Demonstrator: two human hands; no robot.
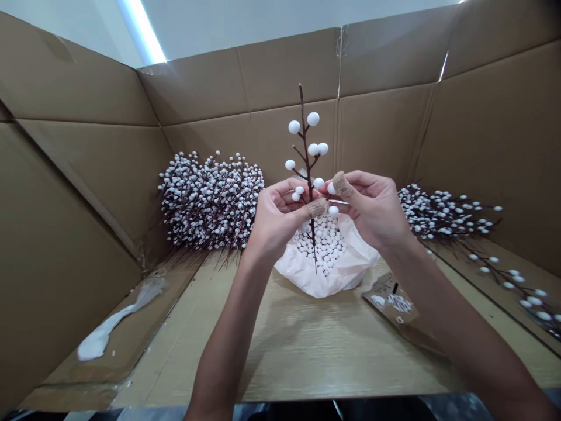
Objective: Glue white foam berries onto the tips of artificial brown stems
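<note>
Upright in front of me is a brown artificial berry stem [308, 166] with several white foam berries on its side twigs. My left hand [283, 213] grips it around its lower middle, thumb and fingers closed. Close on the right, my right hand [368, 202] pinches a white berry [332, 188] between thumb and fingers, beside the stem. Both thumbs are wrapped in tan tape. One twig near the stem's middle ends bare. Beneath the hands sits a white plastic bag [307, 280], opened out and full of loose white berries [326, 251].
Cardboard walls [245, 82] enclose the table [307, 345]. A dense heap of berry stems [210, 199] lies back left, with a smaller bunch [442, 210] at right. A cardboard piece [390, 310] carries white glue smears. A white glue-like strip [118, 321] lies left.
</note>
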